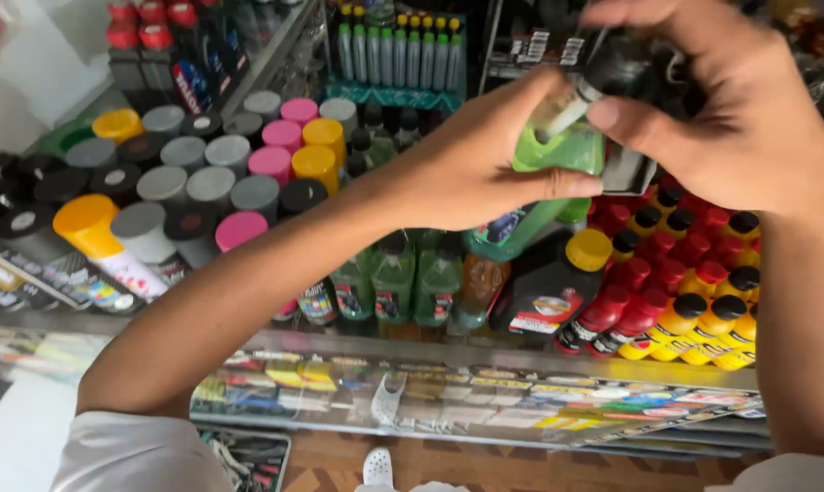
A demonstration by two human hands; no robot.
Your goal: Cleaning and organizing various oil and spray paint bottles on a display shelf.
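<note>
1. Bottle (pixel 558 150) of green liquid sits high in the scene, right of the middle, lifted above the shelf; you hold it in both hands.
2. Your left hand (pixel 467 164) wraps around the body of the bottle, the fingers curled and pressed together behind it, the thumb lying flat across the front.
3. Your right hand (pixel 740 109) comes from the right and covers the top; thumb and forefinger pinch the small pale neck piece (pixel 567 111), and a dark cap part (pixel 622 64) shows under the palm.
4. The bottle looks like clear plastic, smooth and shiny, with a printed label on its lower part.
5. Below your hands, the glass shelf (pixel 485 351) carries many products standing close together.
6. Spray cans (pixel 211 187) fill the left side, with round caps in grey, black, pink and yellow; one can with an orange cap (pixel 86 223) lies tilted.
7. Small green bottles (pixel 394 278) stand in the middle, near the front edge.
8. Red and yellow bottles (pixel 695 301) with red and black caps lean in rows at the right.
9. At the far side, a row of slim bottles with yellow tips (pixel 398 50) stands in a teal tray.
10. Under the glass lie flat colourful packets (pixel 521 396), and the wooden floor (pixel 485 465) shows at the near edge.
</note>
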